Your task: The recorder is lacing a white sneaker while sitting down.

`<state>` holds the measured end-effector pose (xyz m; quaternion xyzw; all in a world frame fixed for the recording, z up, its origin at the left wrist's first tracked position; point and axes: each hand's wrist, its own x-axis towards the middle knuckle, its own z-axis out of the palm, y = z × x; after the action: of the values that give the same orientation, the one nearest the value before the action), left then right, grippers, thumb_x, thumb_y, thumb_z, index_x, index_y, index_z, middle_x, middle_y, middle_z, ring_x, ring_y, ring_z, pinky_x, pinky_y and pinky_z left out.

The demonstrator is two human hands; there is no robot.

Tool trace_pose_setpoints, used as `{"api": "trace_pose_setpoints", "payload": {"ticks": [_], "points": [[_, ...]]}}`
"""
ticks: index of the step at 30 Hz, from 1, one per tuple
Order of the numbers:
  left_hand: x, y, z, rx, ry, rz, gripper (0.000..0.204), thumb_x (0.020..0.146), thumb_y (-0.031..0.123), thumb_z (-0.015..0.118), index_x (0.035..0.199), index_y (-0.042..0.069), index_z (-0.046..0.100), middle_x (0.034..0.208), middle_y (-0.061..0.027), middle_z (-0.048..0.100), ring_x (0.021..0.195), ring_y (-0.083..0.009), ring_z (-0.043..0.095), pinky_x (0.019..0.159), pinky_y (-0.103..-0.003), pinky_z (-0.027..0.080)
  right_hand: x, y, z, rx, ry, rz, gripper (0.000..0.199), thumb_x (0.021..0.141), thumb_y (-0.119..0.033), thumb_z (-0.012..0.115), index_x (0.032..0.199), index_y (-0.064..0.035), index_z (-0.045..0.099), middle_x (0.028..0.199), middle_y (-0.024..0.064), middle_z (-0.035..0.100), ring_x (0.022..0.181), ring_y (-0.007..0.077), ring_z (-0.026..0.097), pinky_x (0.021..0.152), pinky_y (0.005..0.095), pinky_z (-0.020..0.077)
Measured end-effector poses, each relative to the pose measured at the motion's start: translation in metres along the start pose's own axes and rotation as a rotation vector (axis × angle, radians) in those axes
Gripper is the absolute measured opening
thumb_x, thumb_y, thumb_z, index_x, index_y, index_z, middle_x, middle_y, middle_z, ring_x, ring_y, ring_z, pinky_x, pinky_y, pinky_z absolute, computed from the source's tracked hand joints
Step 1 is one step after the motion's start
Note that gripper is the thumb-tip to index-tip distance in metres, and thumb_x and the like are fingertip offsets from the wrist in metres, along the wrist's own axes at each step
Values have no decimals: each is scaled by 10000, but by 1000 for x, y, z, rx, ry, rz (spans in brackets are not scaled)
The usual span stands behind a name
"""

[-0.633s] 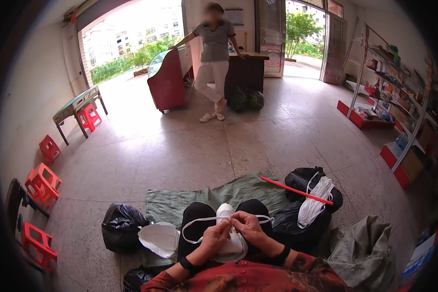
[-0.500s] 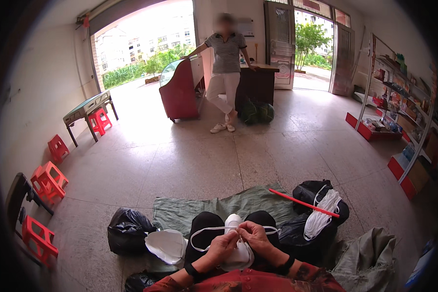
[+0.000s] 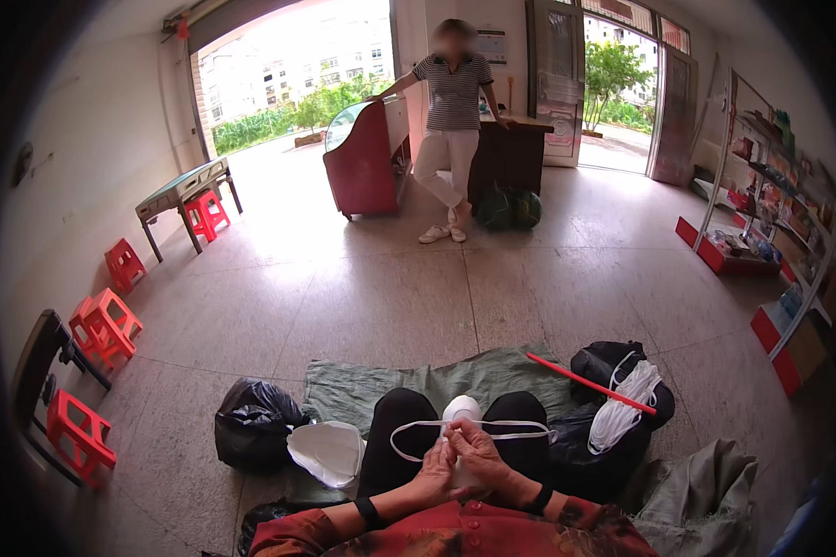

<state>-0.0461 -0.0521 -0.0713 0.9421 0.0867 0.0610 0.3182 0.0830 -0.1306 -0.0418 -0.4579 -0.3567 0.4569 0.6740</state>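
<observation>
**White strap now drawn out wide across your knees**

White elastic is the material in hand. Your left hand (image 3: 434,461) and right hand (image 3: 478,452) meet over your lap, fingers closed on a white face mask (image 3: 462,409) that rests between your knees. Both hands pinch the mask body; neither is released.

Change to note: a moment ago the strap (image 3: 492,425) hung as a rounder, slacker loop around the mask. It now lies as a flat, stretched band, running from beyond your left knee to beyond your right. Your hands have stayed together at the middle, so the widening comes from the strap itself being pulled taut. Judge from this that the strap is attached at both ends and that this piece is close to finished.

Surroundings:
- A pile of white pieces (image 3: 327,452) lies at the left edge of the green mat (image 3: 381,390).
- A bundle of white straps (image 3: 625,414) rests on a black bag (image 3: 613,436) near the mat's right edge, under a red stick (image 3: 590,383).
- Another black bag (image 3: 254,422) sits off the mat's left edge.
- A person (image 3: 452,139) stands well apart, by the doorway.
</observation>
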Motion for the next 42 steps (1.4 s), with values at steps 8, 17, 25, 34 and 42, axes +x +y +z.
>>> {"api": "trace_pose_setpoints", "payload": {"ticks": [8,17,25,34,42], "points": [[-3,0,-6,-30,-101,-99,1149,766,535,670,1429,-149,27,1466,-368,141,1395,-465,161,1157,-450,170,-14,7,12,-403,79,-178,101,983,-146,539,1009,-53,567,809,10,573,777,59,517,684,229,438],[-24,52,-74,57,-204,-98,784,792,438,697,1262,-95,366,1161,-292,511,1075,-427,510,939,-471,428,-17,-8,18,-390,71,-174,123,983,-163,533,1013,-47,562,815,33,600,781,107,566,695,281,462],[-32,38,-61,82,-104,-44,766,769,373,715,1288,-74,372,1175,-268,488,1086,-409,467,961,-470,402,-13,-3,14,-453,48,-195,132,979,-173,544,1006,-45,561,782,40,583,743,109,544,671,285,453],[-36,46,-62,94,-91,-61,721,757,340,720,1253,-63,386,1157,-262,503,1090,-410,471,951,-466,412,-19,-6,17,-471,6,-213,118,979,-144,536,1015,-35,562,800,47,586,758,125,553,700,289,461],[-39,42,-58,80,-59,-54,631,781,378,712,1161,-40,431,1136,-254,513,1054,-422,491,934,-485,408,-20,-7,19,-496,-6,-155,96,970,-132,554,1002,-47,584,802,23,607,769,85,557,695,260,467]]}}
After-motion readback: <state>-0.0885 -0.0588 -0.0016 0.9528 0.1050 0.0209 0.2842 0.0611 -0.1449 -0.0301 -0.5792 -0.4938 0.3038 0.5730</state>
